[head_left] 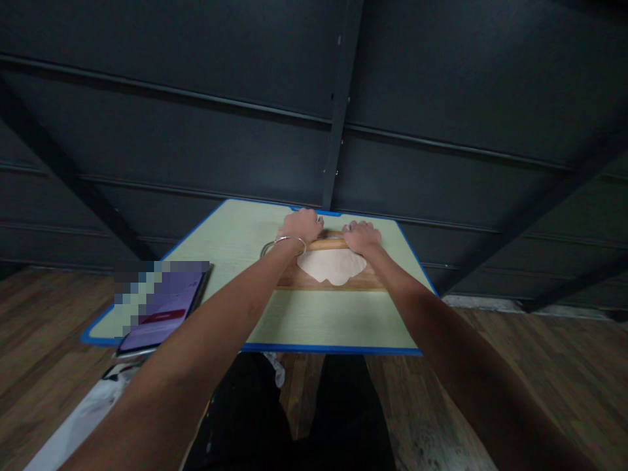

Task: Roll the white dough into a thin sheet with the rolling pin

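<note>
A wooden rolling pin (pixel 330 244) lies crosswise over the far part of a pale sheet of dough (pixel 333 265). The dough is flat, with an uneven, lobed near edge, and rests on a wooden board (pixel 294 281). My left hand (pixel 303 224), with bangles at the wrist, is closed over the pin's left part. Over its right part my right hand (pixel 362 237) is curled in the same way. Both hands hide the ends of the pin and some of the board.
The board lies on a light green table (pixel 338 320) with blue edging. A phone or tablet (pixel 167 314), partly pixelated, is at the table's left. Dark panels (pixel 220 144) rise behind the table. White material (pixel 83 418) shows at the lower left, above a wooden floor (pixel 39 327).
</note>
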`<state>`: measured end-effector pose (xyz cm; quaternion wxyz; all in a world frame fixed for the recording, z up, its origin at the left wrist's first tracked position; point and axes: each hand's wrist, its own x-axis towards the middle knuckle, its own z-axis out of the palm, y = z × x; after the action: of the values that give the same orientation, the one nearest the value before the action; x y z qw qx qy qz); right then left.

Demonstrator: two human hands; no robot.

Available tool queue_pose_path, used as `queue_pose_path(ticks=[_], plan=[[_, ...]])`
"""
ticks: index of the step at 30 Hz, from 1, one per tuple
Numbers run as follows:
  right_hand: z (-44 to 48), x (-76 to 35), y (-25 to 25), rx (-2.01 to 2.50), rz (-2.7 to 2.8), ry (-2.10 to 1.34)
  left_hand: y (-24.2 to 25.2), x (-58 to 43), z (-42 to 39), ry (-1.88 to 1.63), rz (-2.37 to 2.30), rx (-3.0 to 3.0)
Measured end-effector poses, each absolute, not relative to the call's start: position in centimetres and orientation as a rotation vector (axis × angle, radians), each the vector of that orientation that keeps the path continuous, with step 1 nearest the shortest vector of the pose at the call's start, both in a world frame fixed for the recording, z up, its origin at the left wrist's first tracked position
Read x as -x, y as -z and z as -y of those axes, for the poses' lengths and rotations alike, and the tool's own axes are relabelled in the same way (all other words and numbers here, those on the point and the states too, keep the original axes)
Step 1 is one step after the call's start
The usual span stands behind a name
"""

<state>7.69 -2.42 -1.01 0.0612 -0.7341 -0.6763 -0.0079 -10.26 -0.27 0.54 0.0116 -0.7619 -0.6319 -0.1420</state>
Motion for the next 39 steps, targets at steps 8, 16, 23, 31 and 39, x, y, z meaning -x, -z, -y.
queue_pose_path(ticks=[8,16,23,31,39], plan=[[3.1,-7.7,1.0,2.201,2.054,0.039,-0.3,10.3,0.4,0.403,1.991,2.393],[4.3,-7.5,0.5,2.207,2.058,0.032,-0.5,10.2,1.0,0.346,1.974,2.403],[5.0,-7.6,0.8,2.187,2.081,0.081,-0.8,10.0,1.7,0.343,1.992,2.411],[5.3,-7.8,0.7,2.208,2.104,0.032,-0.2,10.0,2.3,0.339,2.18,2.341],[6.2,-7.8,0.5,2.181,2.112,0.05,0.1,9.8,2.4,0.302,2.228,2.273]])
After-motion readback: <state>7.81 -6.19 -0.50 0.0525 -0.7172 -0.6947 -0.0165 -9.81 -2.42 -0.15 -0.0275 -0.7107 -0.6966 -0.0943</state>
